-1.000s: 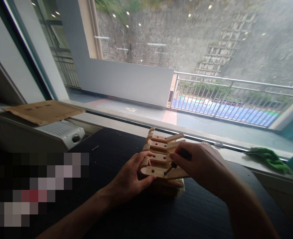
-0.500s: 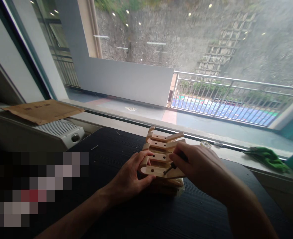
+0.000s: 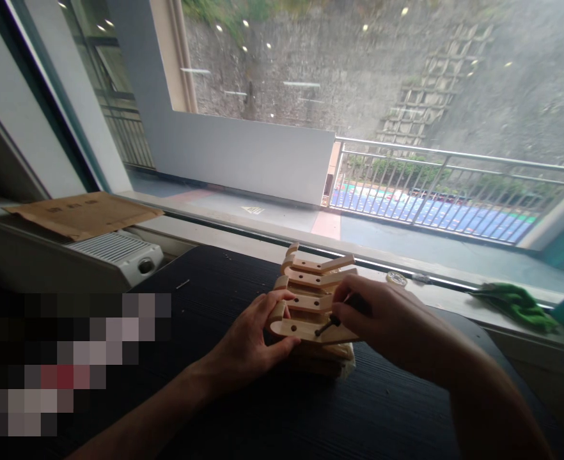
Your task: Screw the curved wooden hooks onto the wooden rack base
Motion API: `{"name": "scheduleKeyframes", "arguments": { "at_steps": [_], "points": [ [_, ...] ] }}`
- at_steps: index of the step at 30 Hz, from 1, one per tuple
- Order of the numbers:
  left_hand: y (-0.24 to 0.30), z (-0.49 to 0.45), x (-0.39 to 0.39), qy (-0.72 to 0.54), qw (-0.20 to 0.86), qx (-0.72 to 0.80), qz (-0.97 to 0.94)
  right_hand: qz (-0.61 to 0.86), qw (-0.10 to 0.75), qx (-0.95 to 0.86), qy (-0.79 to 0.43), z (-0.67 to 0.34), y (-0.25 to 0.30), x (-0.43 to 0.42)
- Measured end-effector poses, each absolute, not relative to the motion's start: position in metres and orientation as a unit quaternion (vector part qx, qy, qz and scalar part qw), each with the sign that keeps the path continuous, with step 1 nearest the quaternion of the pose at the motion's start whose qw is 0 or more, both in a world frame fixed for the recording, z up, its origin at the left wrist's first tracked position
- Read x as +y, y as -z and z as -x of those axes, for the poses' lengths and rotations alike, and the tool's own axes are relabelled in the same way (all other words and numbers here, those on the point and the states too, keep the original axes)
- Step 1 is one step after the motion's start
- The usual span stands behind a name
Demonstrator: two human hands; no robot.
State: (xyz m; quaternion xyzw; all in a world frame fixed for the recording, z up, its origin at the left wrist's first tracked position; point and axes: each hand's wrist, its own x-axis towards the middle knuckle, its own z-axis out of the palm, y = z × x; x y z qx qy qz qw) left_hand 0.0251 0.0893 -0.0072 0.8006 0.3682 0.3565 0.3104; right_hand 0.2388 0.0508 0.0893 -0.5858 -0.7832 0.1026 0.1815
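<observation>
A stack of light wooden hook-shaped pieces (image 3: 311, 284) with drilled holes stands on the dark table (image 3: 224, 409). My left hand (image 3: 250, 342) grips the left end of the nearest piece, thumb on top. My right hand (image 3: 387, 319) is closed round a small dark-handled screwdriver (image 3: 332, 321) whose tip sits on a screw in the front piece. A pale base or bag lies under the stack.
A white heater unit (image 3: 119, 252) and a flat cardboard sheet (image 3: 83, 211) sit at the left by the window sill. A green cloth (image 3: 515, 300) and a small round item (image 3: 396, 278) lie on the sill at the right. A blurred patch covers the lower left.
My right hand has twisted slightly on the screwdriver and shifted a little, uncovering the small round item on the sill. The left hand and the wooden stack stay put.
</observation>
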Motion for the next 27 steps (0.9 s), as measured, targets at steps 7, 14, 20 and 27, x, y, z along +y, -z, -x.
{"name": "scheduleKeyframes", "arguments": {
  "at_steps": [7,14,20,27],
  "points": [
    [0.009,-0.025,0.09,-0.359,0.33,0.366,-0.793,0.557,0.185,-0.801,-0.118,-0.231,-0.091,0.048],
    [0.007,-0.026,0.09,-0.352,0.318,0.367,-0.8,0.596,0.231,-0.762,-0.098,-0.235,-0.082,0.062],
    [0.007,-0.026,0.09,-0.352,0.297,0.367,-0.808,0.643,0.245,-0.724,-0.053,-0.234,-0.078,0.068],
    [0.007,-0.025,0.089,-0.345,0.317,0.373,-0.801,0.589,0.207,-0.776,-0.087,-0.236,-0.091,0.052]
  ]
}}
